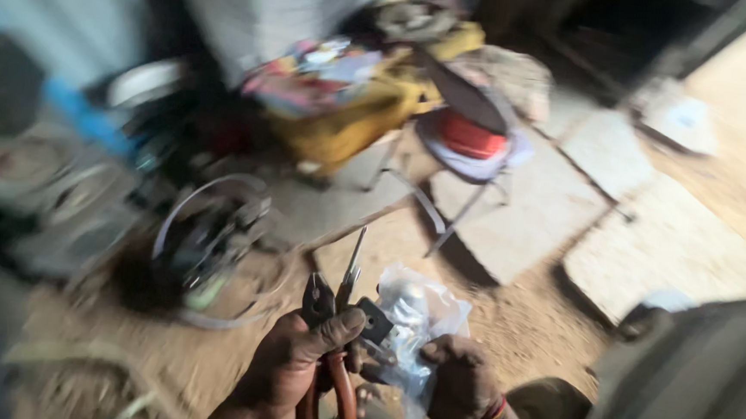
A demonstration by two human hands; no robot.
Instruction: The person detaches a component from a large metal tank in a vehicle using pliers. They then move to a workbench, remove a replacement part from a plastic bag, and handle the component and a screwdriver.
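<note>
My left hand [290,364] grips a pair of pliers [324,336] with red-brown handles, and a thin screwdriver [352,264] sticks up beside the jaws. A small dark square part [376,322] sits between my thumb and the pliers. My right hand [457,379] holds a crumpled clear plastic bag [414,311] with small parts inside. Both hands are close together at the bottom middle of the head view. The picture is blurred by motion.
Sandy ground with flat stone slabs [647,243] lies ahead. A metal-legged chair [468,142] carries a red spool. A cluttered heap with yellow cloth [345,104] stands behind. A wheel and tangled parts [211,243] lie at left. A grey surface [699,385] fills the lower right.
</note>
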